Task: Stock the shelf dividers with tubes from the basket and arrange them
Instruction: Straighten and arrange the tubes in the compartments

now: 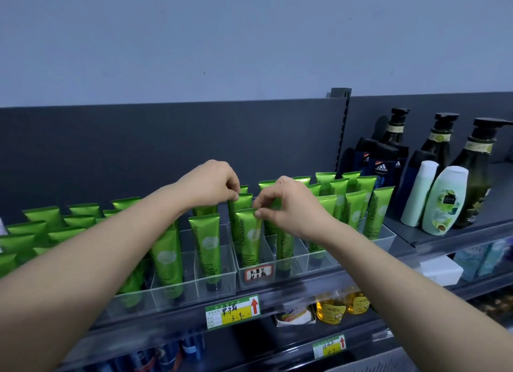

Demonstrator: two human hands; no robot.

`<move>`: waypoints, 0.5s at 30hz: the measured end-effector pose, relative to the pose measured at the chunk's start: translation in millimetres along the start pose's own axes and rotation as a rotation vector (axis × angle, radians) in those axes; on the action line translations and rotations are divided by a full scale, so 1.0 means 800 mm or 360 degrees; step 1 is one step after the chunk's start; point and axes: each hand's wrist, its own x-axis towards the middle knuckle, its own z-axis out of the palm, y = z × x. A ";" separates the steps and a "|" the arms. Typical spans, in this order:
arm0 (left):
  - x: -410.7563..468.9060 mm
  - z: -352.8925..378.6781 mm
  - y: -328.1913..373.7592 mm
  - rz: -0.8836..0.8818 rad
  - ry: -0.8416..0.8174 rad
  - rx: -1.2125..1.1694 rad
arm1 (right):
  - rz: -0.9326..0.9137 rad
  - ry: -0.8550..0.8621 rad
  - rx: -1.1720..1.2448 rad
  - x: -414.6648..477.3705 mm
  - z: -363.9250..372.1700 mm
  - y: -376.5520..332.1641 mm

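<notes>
Two hands up at centre frame, both at the crimped tops of green tubes (208, 249). Right hand (288, 205): thumb and forefinger pinched on the upper right corner of the front tube (248, 238), remaining fingers curled. Left hand (211, 185): fingertips closed on the top edge of the tube behind (243, 200), just to the rear of the front one.

Well over twenty tubes in a band across the middle of the frame, from the left edge to right of centre. No exact count, with several hidden behind arms and hands. All standing in the clear dividers (222, 282) on the shelf (166, 314), dark cap down and flat crimped end up. Long axis near vertical, tops leaning a little back towards the dark rear panel, "Chamomile" lettering along the length.

At the right of the frame, three dark pump bottles (438, 143), with two white bottles (444, 199) in front of them. One red-bordered handwritten label (258, 274) on the divider front, just below the front tube. Two green-and-yellow price tags (233, 312) with red arrows: one on the shelf rail below centre, one lower right.
</notes>
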 end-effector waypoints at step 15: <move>-0.003 -0.009 -0.002 -0.0025 -0.0010 -0.0072 | 0.0013 -0.0056 0.0071 0.002 -0.006 -0.003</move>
